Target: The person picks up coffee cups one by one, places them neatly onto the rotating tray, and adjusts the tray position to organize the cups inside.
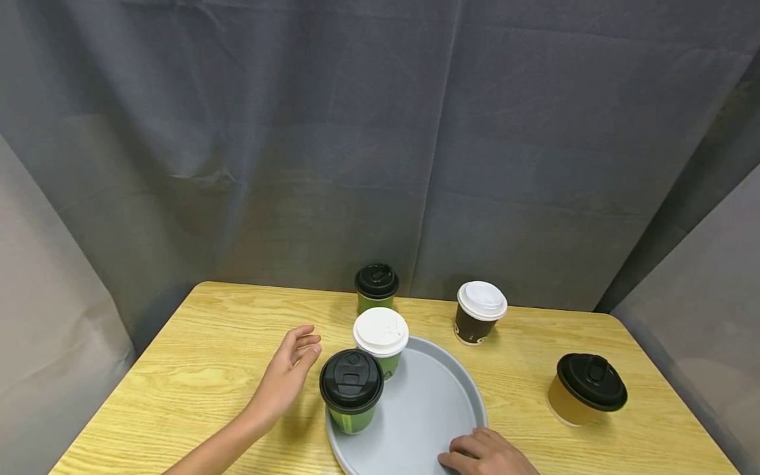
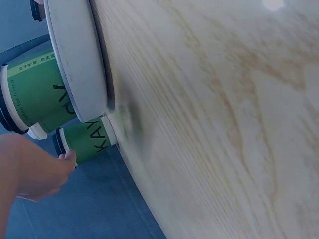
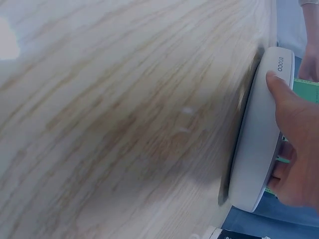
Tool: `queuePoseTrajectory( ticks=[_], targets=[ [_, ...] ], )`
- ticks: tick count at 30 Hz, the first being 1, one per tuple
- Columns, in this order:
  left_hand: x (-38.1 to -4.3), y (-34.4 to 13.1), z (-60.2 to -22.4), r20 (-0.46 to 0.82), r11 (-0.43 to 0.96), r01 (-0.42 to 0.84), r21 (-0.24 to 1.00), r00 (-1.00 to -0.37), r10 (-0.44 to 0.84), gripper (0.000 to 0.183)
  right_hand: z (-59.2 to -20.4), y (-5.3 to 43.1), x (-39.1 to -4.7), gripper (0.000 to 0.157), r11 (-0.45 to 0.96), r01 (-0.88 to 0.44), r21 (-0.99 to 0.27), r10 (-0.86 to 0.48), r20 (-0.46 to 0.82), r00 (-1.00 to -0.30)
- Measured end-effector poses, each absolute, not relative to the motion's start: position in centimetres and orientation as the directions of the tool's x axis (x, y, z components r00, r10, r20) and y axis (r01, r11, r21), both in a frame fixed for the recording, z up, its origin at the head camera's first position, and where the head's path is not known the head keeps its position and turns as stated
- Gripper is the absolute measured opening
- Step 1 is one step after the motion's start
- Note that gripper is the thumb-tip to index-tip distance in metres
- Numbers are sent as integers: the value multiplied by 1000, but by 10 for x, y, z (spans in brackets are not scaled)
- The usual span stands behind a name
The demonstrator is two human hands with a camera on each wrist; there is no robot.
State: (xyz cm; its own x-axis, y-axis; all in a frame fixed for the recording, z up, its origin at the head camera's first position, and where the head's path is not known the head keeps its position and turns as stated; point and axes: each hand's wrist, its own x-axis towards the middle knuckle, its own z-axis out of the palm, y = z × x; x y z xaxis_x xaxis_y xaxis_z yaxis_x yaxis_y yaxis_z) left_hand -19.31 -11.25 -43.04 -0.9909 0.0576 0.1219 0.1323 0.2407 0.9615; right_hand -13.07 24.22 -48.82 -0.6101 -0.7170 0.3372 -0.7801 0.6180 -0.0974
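Five lidded cups stand on or around a gray tray [image 1: 433,402], wood table [image 1: 196,369] below, gray curtain [image 1: 332,132] behind.

Head view: near green cup [image 1: 351,389], black lid, upright on the tray's left side. White-lidded green cup [image 1: 381,336] just beyond it, also on the tray. Far green cup [image 1: 377,287], black lid, on the table past the tray. Dark cup [image 1: 479,313] with a white lid at far right of the tray; tan cup [image 1: 584,389] with a black lid well to the right. Left hand [image 1: 293,363] hangs just left of the two tray cups, apart from them, fingers loosely bent and close together, thumb apart. Right hand [image 1: 489,452] sits on the tray's near right rim.

Left wrist view: I see the tray's wall on the wood, the near green cup rising above it, the far green cup on the table, dark letters on its side. The left hand's fingers are bent, mostly hidden behind the hand.

Right wrist view: the right hand grips the rim, thumb pressed on the outer wall beside small printed letters, fingers curled over inside. Fingertip contact inside: cannot tell.
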Motion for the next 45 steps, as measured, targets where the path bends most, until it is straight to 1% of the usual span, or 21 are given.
queuePoseTrajectory(
  ticks=[8,15,24,29,34,39,45],
  targets=[
    [-200,-112,-439,68,218,78,973,-996,54,48,-487,241,-127,41,638,-764,-92,-705,328,-629],
    [-207,-108,-450,52,237,61,970,-998,41,47,-490,238,-126,38,633,-772,-64,-708,356,-610],
    [-221,-101,-465,41,271,53,961,-998,49,45,-489,237,-125,39,648,-758,-75,-701,330,-632],
    [-227,-101,-471,66,252,79,965,-996,61,45,-491,236,-125,36,637,-767,-72,-703,353,-617],
    [-236,-101,-475,95,240,112,964,-992,79,46,-491,236,-125,35,639,-764,-85,-699,350,-624],
    [-245,-101,-480,121,268,139,953,-989,83,47,-490,236,-124,35,640,-763,-97,-697,344,-629],
    [-257,-100,-484,144,307,162,938,-986,81,52,-493,235,-125,32,624,-777,-87,-698,385,-604]
  ],
)
